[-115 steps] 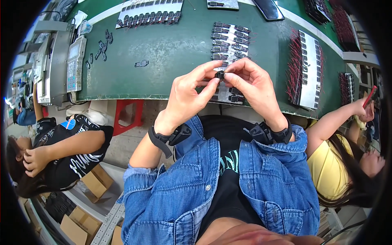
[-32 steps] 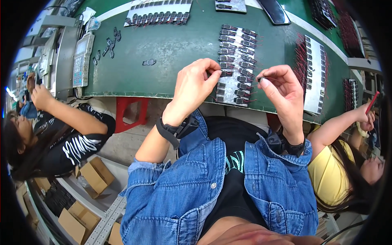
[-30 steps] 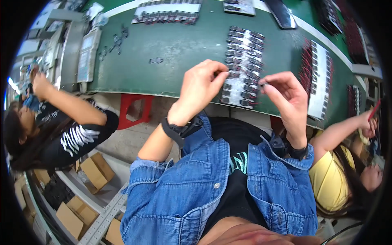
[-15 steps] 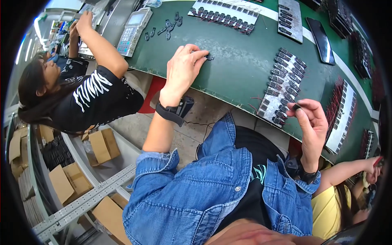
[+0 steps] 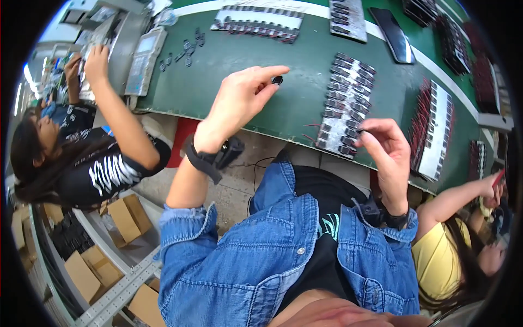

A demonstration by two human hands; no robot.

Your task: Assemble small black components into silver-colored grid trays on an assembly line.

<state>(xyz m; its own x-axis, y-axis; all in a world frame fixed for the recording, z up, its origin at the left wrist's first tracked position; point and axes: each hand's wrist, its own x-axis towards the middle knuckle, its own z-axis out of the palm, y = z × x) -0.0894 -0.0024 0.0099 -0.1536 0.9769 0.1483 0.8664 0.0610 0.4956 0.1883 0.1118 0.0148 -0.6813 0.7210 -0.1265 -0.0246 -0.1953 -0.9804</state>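
Over the green bench [image 5: 218, 82], my left hand [image 5: 234, 101] holds a small black part [image 5: 277, 80] near the tip of the thumb, with the index finger stretched out above it. My right hand [image 5: 388, 146] is closed in a pinch at the right side of a pale board [image 5: 348, 98], near its close end. A small dark piece [image 5: 360, 131] shows at those fingertips; its exact shape is too small to tell. Rows of small black parts with thin red wires sit along this board. I wear dark straps on both wrists.
Loose black parts [image 5: 188, 48] lie at the far left, beside a grey keypad device [image 5: 145, 61]. More loaded boards [image 5: 256, 24] and a dark phone [image 5: 393, 35] lie farther back. A wired board [image 5: 436, 131] is on the right. People work on both sides; cardboard boxes [image 5: 131, 218] stand lower left.
The view has shifted, so the bench things appear farther left and higher. My left index finger has straightened away from the black part. My right hand still pinches beside the board.
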